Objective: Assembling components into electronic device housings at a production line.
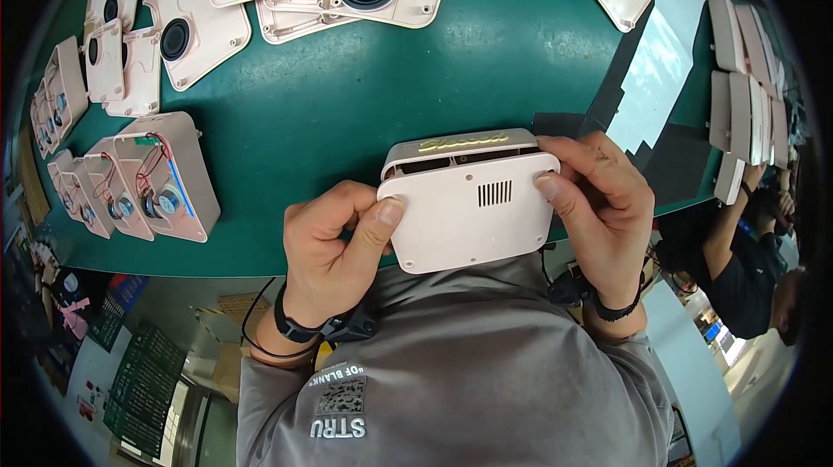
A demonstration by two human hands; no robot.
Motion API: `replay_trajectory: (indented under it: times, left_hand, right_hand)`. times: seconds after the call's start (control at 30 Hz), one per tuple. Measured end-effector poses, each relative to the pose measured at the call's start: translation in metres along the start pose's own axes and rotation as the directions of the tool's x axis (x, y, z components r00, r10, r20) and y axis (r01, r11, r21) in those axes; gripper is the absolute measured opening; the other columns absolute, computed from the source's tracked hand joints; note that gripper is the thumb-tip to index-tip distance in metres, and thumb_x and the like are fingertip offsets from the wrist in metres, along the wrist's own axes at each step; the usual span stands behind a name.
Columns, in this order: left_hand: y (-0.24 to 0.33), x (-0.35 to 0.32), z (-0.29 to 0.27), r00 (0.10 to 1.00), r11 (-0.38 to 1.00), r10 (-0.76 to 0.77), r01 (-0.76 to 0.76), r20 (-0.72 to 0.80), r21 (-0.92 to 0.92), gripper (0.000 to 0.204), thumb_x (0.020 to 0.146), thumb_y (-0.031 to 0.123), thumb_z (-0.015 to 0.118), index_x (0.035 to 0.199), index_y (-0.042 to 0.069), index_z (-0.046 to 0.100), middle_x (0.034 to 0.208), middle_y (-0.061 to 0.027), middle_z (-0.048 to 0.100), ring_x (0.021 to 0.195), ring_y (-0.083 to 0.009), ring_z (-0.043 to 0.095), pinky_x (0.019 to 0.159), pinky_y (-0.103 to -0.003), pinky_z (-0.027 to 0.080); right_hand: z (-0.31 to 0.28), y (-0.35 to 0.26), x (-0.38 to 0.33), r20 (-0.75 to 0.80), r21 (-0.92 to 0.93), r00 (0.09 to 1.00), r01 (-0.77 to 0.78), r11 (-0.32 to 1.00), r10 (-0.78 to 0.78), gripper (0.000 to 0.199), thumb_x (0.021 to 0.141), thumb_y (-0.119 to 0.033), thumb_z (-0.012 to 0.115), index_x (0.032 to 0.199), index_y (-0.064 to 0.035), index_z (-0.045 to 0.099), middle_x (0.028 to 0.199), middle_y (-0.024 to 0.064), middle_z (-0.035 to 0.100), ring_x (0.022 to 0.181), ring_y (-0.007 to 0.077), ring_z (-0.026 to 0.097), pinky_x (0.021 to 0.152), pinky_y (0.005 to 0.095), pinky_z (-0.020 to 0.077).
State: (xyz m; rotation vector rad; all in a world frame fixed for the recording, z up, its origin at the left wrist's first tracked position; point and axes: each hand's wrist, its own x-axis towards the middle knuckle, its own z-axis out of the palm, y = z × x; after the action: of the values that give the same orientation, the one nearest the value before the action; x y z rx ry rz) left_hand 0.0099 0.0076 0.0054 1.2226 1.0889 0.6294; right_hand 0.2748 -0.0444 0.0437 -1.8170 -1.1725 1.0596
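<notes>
L hand [334, 237] and R hand [599, 198] both clamped on pale pink housing [473, 207], held over near edge of green desk [364, 102]. Open shells w/ speakers + red wires [165, 176] at desk's left edge.

bench [347, 102]: green mat top, kinda glossy | dark sheets [668, 163] on its right side, light glaring off one | shelf [746, 102] of pale panels far right | floor [139, 363]: dark green tiles down lower left
</notes>
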Motion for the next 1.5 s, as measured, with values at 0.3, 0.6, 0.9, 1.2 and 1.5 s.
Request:
replay_trajectory:
  times: [0.3,0.6,0.9,1.2,1.5]
  left_hand:
    - [0.002,0.004,0.003,1.0,0.998,0.019,-0.018,-0.024,0.057,0.021,0.103,0.014,0.075,0.089,-0.002,0.069,0.067,-0.0036,0.066,0.059,-0.007,0.062,0.053,-0.024,0.046]
    - [0.015,0.015,-0.002,0.997,0.784,0.066,-0.076,0.039,0.616,0.019,0.093,0.014,0.082,0.093,0.001,0.068,0.081,-0.011,0.07,0.068,-0.0214,0.068,0.06,-0.033,0.051]
    - [0.005,0.013,0.029,0.728,0.306,0.349,-0.683,0.589,0.663,0.079,0.097,0.059,0.068,0.155,0.011,0.045,0.168,-0.0296,0.033,0.153,-0.0521,0.034,0.122,-0.067,0.022]
    - [-0.007,0.014,0.027,0.624,0.114,0.401,-0.761,0.671,0.639,0.081,0.092,0.064,0.067,0.149,0.007,0.054,0.166,-0.0284,0.038,0.154,-0.0479,0.036,0.119,-0.074,0.02]
    - [-0.019,0.013,0.024,0.61,0.08,0.511,-0.736,0.606,0.672,0.091,0.097,0.067,0.064,0.162,0.01,0.036,0.167,-0.0316,0.032,0.154,-0.0532,0.032,0.12,-0.075,0.015]
  right_hand:
    - [-0.002,0.005,0.003,0.033,-0.021,0.998,0.049,0.999,-0.048,0.03,0.09,0.003,0.079,0.12,0.0047,0.076,0.09,0.0002,0.057,0.081,0.0077,0.052,0.071,0.0221,0.0408]
    - [0.017,0.018,0.001,-0.12,0.15,0.99,-0.05,0.987,0.069,0.038,0.09,-0.001,0.082,0.126,0.0009,0.069,0.083,0.0005,0.055,0.071,0.0087,0.053,0.063,0.0245,0.0438]
    - [0.015,0.022,-0.006,0.006,-0.146,0.999,-0.038,0.989,0.04,0.029,0.103,-0.014,0.069,0.127,0.0001,0.065,0.085,0.0067,0.065,0.071,0.0169,0.065,0.064,0.0302,0.0516]
    - [0.045,0.027,-0.025,-0.01,-0.518,1.0,0.004,0.856,-0.01,0.05,0.106,-0.047,0.06,0.099,0.0019,0.066,0.071,0.0202,0.067,0.068,0.0402,0.073,0.059,0.0517,0.0557]
    - [0.022,0.025,-0.026,0.13,-0.249,0.989,0.101,0.963,-0.07,0.056,0.104,-0.05,0.061,0.098,0.0064,0.061,0.077,0.0238,0.069,0.073,0.0475,0.071,0.066,0.0524,0.057]
